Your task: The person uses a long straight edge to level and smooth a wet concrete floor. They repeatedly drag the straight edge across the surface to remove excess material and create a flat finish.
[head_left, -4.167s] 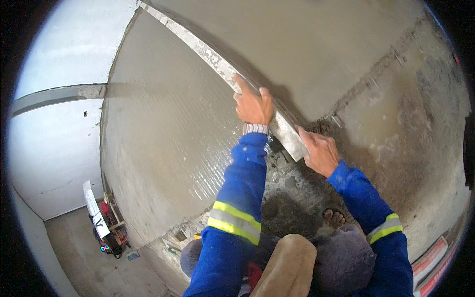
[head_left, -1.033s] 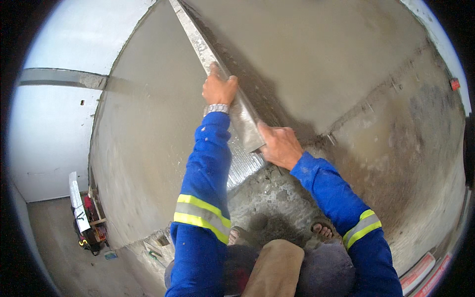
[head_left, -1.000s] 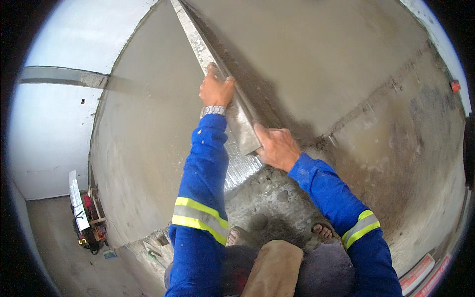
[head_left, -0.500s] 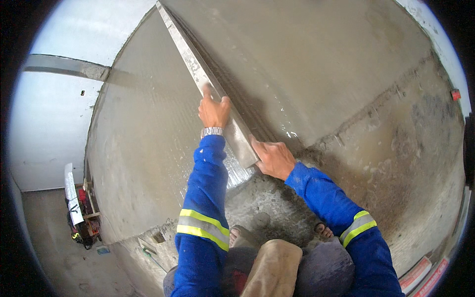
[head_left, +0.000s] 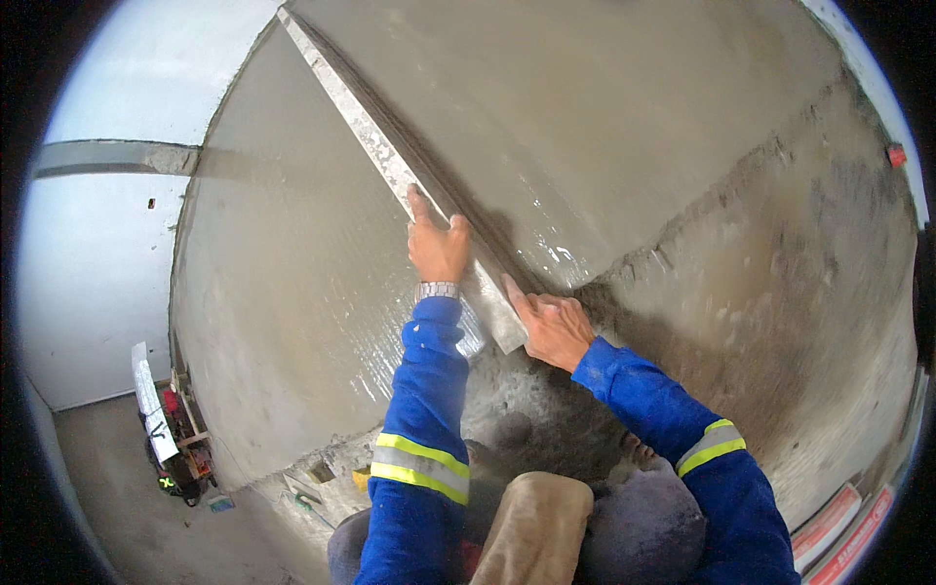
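Note:
A long, mortar-flecked metal straightedge (head_left: 349,110) lies diagonally across wet grey screed (head_left: 273,253), its far end at the white wall's foot. My left hand (head_left: 437,246) is closed on it partway along, index finger stretched along the bar, wristwatch just behind. My right hand (head_left: 554,327) holds the near end, thumb and fingers over its edge. A dark ridge of material runs along the bar's right side. Glossy ridged patches show in the screed on both sides of it. Below my hands is rough dark mortar (head_left: 512,395).
My bent knees and sandalled feet are at the lower edge. At lower left, a white board (head_left: 154,390) leans among tools and red items on a lower floor. A rougher slab edge (head_left: 682,219) crosses the right. Red-and-white bags (head_left: 834,522) lie at lower right; a small red object (head_left: 895,154) stands by the right wall.
Over the last second the straightedge and both my hands have come down toward me. More glossy wet streaks now show to the bar's right.

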`<action>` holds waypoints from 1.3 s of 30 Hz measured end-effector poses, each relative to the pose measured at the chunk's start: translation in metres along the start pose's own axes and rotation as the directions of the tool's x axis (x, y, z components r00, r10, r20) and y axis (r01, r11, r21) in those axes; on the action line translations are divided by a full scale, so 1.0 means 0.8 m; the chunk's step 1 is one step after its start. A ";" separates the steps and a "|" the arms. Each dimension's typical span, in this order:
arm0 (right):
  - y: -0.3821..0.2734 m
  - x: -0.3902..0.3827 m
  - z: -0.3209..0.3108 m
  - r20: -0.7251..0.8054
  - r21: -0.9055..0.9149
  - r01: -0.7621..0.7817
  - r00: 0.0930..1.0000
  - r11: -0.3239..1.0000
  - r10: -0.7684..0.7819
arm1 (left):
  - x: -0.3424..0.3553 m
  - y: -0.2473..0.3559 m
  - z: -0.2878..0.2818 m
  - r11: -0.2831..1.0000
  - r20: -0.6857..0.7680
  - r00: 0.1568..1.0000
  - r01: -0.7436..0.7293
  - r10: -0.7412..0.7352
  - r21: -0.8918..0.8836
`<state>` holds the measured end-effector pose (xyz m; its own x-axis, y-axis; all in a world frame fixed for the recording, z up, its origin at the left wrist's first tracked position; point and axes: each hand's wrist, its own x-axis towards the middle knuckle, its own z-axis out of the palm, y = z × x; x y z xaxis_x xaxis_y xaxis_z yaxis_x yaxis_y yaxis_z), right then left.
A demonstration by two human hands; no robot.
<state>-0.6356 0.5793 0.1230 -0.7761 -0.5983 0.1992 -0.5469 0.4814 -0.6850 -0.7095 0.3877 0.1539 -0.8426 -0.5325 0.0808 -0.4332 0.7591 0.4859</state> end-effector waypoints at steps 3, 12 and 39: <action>-0.004 -0.005 0.004 0.088 -0.024 -0.068 0.994 0.997 0.070 | -0.009 0.007 -0.005 0.997 -0.033 0.999 0.004 -0.001 0.082; -0.007 0.005 0.008 -0.128 -0.014 0.085 0.988 0.996 -0.086 | 0.005 0.009 0.000 0.988 0.018 1.000 -0.006 0.003 0.154; 0.015 -0.017 -0.029 -0.012 0.012 -0.080 0.997 0.997 0.080 | 0.005 0.046 0.030 0.987 0.020 0.997 -0.072 0.069 0.144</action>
<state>-0.6387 0.6082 0.1284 -0.8213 -0.5499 0.1522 -0.4791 0.5198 -0.7073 -0.7364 0.4223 0.1515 -0.8767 -0.4711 0.0972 -0.4134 0.8413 0.3484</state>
